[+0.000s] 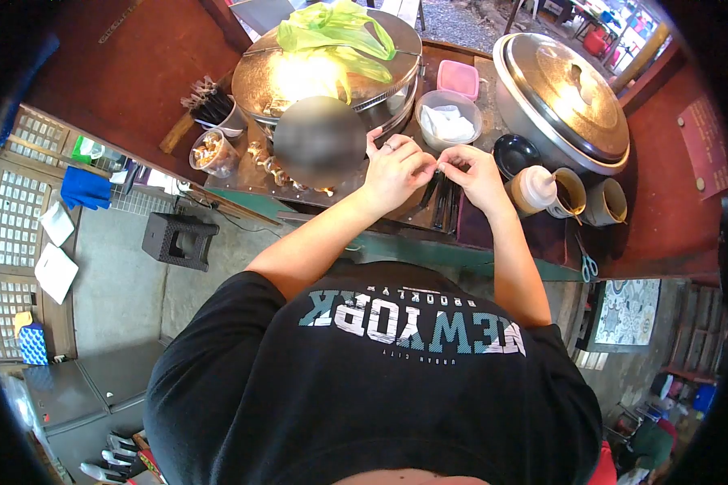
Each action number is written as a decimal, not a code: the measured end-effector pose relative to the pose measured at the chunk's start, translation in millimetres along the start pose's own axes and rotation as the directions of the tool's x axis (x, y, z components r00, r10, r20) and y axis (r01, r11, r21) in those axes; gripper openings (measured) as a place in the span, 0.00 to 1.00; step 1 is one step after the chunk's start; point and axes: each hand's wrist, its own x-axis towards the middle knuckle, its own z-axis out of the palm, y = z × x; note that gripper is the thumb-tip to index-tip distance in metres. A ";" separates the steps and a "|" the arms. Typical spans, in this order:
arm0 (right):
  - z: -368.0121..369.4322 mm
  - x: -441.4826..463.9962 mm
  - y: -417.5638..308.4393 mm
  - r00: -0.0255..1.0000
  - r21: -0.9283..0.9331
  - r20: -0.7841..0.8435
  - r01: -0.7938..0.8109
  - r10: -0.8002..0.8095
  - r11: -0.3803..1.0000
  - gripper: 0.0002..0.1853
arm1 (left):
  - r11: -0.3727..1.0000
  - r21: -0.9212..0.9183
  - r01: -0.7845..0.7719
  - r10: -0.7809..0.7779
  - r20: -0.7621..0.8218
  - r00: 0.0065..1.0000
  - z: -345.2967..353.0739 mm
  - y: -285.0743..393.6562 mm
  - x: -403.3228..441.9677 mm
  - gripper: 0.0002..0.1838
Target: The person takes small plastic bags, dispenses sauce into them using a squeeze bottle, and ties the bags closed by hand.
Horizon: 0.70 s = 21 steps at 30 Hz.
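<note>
My left hand (400,168), with a ring on one finger, and my right hand (472,174) meet above the counter. Both have fingertips pinched together around something small and dark that I cannot make out. Just below them, several thin black sticks (445,206) lie on the counter's front part. Beyond my hands stands a clear plastic tub (425,139) with white, crumpled contents (449,123). Left of my left hand, brown twisted food pieces (271,168) lie beside a blurred round patch that hides what is there.
A lidded steel pot (570,89), squeeze bottle (534,190), black bowl (516,153) and two cups (605,204) stand right. Scissors (587,263) hang at the edge. Left are a snack cup (213,155) and black sticks (210,105). A green bag (332,36) lies on a round metal lid (259,73).
</note>
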 end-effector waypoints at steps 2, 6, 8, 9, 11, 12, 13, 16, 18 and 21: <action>3.2 0.3 8.1 1.000 0.000 -0.017 0.017 -0.017 1.000 0.06 | 1.000 -0.008 0.001 0.000 0.005 1.000 -0.5 0.1 0.6 0.09; 9.9 -1.9 13.2 0.998 0.112 -0.054 -0.001 0.008 0.994 0.06 | 0.998 -0.068 -0.010 0.013 0.045 0.999 0.7 -2.5 2.5 0.09; 13.5 -2.0 17.7 0.997 0.131 -0.083 0.010 0.000 0.991 0.06 | 0.994 -0.103 -0.028 0.036 0.077 0.996 2.6 -5.7 2.6 0.10; 13.9 -2.1 16.3 0.996 0.116 -0.082 -0.015 0.024 0.993 0.06 | 0.993 -0.113 -0.044 0.054 0.091 0.994 2.9 -7.4 1.9 0.11; 14.9 -2.7 12.5 0.994 0.085 -0.083 -0.064 0.071 0.994 0.05 | 0.989 -0.137 -0.061 0.077 0.112 0.991 3.6 -10.4 0.8 0.11; 16.3 -3.1 12.3 0.993 0.092 -0.096 -0.059 0.068 0.994 0.05 | 0.986 -0.152 -0.063 0.082 0.119 0.989 3.0 -11.3 1.3 0.11; 18.1 -3.6 12.7 0.992 0.099 -0.109 -0.054 0.065 0.994 0.06 | 0.984 -0.166 -0.065 0.087 0.127 0.988 2.3 -11.9 1.4 0.11; 22.6 -4.5 17.2 0.987 0.090 -0.149 -0.053 0.066 0.995 0.06 | 0.984 -0.174 -0.037 0.067 0.171 0.983 -1.4 -10.6 2.0 0.11; 24.0 -4.7 18.1 0.983 0.068 -0.169 -0.056 0.067 0.996 0.06 | 0.985 -0.170 -0.006 0.041 0.198 0.979 -2.3 -8.2 0.1 0.10; 24.9 -5.5 15.1 0.981 0.031 -0.188 -0.053 0.058 0.998 0.06 | 0.980 -0.188 0.068 -0.021 0.244 0.970 -6.3 -1.5 -2.4 0.09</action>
